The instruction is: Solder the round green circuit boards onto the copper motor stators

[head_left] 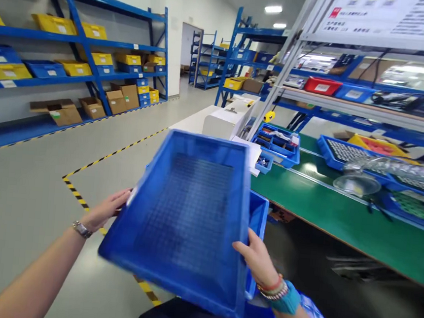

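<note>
A large blue plastic bin [193, 202] is held up in front of me, tilted so that its bare gridded floor faces me. My left hand [109, 207] grips its left side, with the fingertips hidden behind the wall. On the right side my right hand [257, 257] is closed over the rim, thumb on the inner side. Behind and below the held bin, another blue bin [259, 215] shows in part.
To the right runs a green workbench [304, 202] with parts trays [280, 142] and a magnifier lamp [356, 184]. Blue shelving [121, 42] with yellow and blue bins lines the left wall. Yellow-black tape [124, 149] marks the floor. A white cabinet [220, 122] stands ahead.
</note>
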`<act>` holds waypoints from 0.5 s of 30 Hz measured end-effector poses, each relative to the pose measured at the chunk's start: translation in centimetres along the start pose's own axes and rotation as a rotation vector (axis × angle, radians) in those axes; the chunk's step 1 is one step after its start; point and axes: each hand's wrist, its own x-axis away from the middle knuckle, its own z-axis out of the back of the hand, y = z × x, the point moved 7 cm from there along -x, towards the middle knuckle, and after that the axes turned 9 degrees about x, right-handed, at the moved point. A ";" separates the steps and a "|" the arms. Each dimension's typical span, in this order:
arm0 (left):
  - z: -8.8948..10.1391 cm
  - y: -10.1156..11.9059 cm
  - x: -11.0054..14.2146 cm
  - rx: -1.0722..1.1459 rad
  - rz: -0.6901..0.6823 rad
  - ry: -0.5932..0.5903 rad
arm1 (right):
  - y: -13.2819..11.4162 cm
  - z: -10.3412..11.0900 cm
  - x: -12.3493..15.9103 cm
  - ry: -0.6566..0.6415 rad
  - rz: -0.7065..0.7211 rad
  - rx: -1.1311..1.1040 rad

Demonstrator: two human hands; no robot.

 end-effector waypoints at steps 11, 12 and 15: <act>11.2 -8.1 -7.1 0.256 0.411 0.489 | -2.3 -6.7 -13.3 -0.072 0.212 -0.044; 11.1 -7.7 -9.0 0.254 0.397 0.541 | 0.0 -6.7 -13.5 -0.025 0.157 0.038; 8.6 -6.0 -18.4 0.228 0.327 0.567 | 7.9 -7.5 -12.6 0.059 -0.032 0.261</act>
